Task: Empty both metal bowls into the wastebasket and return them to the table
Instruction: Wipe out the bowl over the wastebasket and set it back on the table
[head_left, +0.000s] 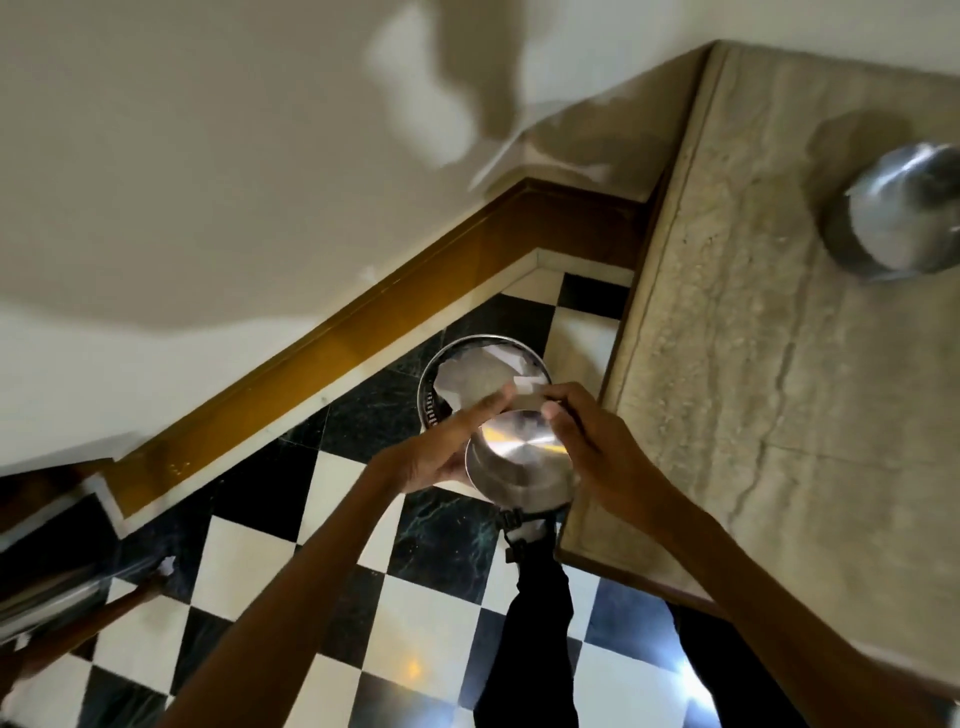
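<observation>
I hold a metal bowl (519, 462) tipped over above the round metal wastebasket (431, 395) on the floor; its shiny base faces me. My left hand (441, 452) grips the bowl's left side with a finger stretched toward the rim. My right hand (592, 447) grips its right side, thumb on the upper edge. White crumpled paper (488, 374) lies inside the wastebasket, and a scrap shows at the bowl's upper edge. The second metal bowl (893, 218) rests on the stone table (779, 389) at the far right.
The wastebasket stands on a black-and-white checkered floor (311, 545) between the table's left edge and a wooden skirting board (332, 353) along the wall. My leg and foot (530, 597) are beside the table corner. A mirrored panel sits at the lower left.
</observation>
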